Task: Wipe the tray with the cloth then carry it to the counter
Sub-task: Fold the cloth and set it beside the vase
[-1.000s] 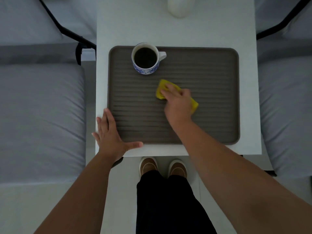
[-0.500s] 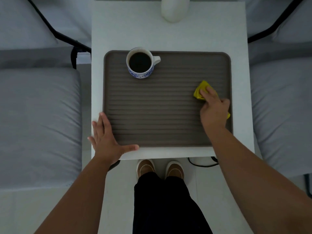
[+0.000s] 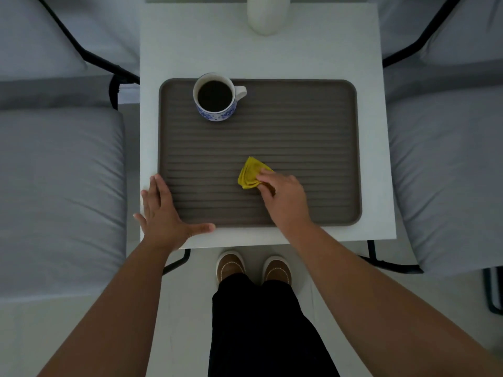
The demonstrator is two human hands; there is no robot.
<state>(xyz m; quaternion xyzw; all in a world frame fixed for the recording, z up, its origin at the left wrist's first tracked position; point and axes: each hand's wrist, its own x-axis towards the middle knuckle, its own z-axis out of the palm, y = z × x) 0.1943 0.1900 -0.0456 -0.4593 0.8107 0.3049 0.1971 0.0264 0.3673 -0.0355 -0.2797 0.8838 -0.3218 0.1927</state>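
A brown ribbed tray (image 3: 313,137) lies on a small white table (image 3: 190,47). My right hand (image 3: 285,197) presses a crumpled yellow cloth (image 3: 251,173) onto the tray's middle, toward the near side. My left hand (image 3: 163,213) lies flat with fingers spread over the tray's near left corner, its thumb along the near rim. A white cup with blue pattern (image 3: 216,97), full of dark coffee, stands on the tray's far left part.
A white rounded object (image 3: 266,14) stands at the table's far edge. Grey cushioned seats with black frames flank the table left (image 3: 60,186) and right (image 3: 446,172). My shoes (image 3: 253,268) and dark trousers are below the near edge.
My right hand has swept the cloth from the tray's right edge back leftward to the middle and slightly nearer. My left hand stays on the near left corner.
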